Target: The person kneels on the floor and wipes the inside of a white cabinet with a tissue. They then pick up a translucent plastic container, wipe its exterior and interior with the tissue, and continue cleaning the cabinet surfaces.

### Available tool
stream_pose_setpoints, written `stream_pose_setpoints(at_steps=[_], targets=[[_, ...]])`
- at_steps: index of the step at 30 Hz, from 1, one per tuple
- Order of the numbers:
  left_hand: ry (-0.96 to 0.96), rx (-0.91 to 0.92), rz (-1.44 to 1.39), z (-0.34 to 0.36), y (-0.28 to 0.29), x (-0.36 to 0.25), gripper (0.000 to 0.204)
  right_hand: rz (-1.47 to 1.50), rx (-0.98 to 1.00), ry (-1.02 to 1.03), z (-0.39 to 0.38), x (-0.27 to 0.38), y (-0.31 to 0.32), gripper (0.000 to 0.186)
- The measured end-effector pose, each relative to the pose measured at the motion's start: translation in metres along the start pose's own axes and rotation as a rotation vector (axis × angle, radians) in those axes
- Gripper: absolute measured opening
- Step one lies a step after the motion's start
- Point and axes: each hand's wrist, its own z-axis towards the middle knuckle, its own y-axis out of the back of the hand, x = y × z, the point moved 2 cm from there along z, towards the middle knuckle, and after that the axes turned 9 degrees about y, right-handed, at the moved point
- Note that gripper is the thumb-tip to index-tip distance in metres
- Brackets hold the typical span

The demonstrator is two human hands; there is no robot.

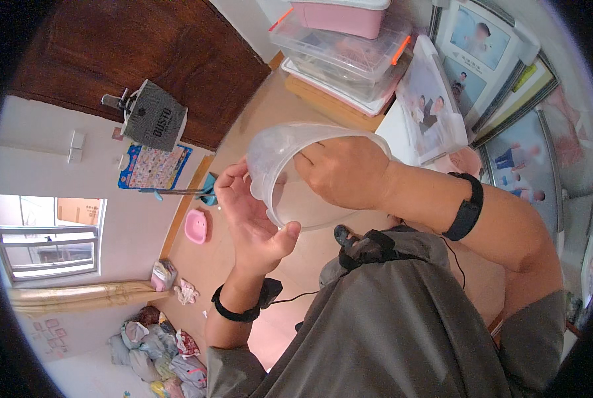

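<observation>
A translucent plastic bowl [267,158] is held tilted in front of my body, its mouth turned toward me. My left hand [248,222] supports it from the left, with fingers behind the wall and the thumb near the lower rim. Inside the bowl, my right hand [347,174] is closed, knuckles up, close to the inner wall. Its fingertips are hidden, so I cannot see whether anything is in them. Both wrists wear black straps.
Clear storage boxes [339,56] stand stacked ahead, beneath a pink box [341,18]. Framed photos [430,109] lean along the right. A pink basin [196,226] lies on the floor at left, and piled clothes [152,348] farther down. A dark bag [156,116] hangs by the brown door [130,56].
</observation>
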Motion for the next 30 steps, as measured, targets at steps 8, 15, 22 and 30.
stream_pose_setpoints(at_steps=[8,15,22,30], targets=[[0.106,-0.037,-0.163,0.002,0.001,0.005,0.1,0.086,0.132,0.083,-0.005,0.005,-0.005,0.019],[0.159,-0.054,-0.208,0.008,-0.005,0.001,0.102,0.354,-0.005,-0.201,-0.002,0.0,0.01,0.031],[0.136,-0.002,-0.099,0.005,-0.009,0.004,0.108,0.351,-0.061,-0.165,0.008,0.002,0.014,0.029],[0.089,-0.024,-0.159,0.002,-0.014,0.003,0.111,0.249,-0.066,-0.189,0.016,0.01,0.008,0.029]])
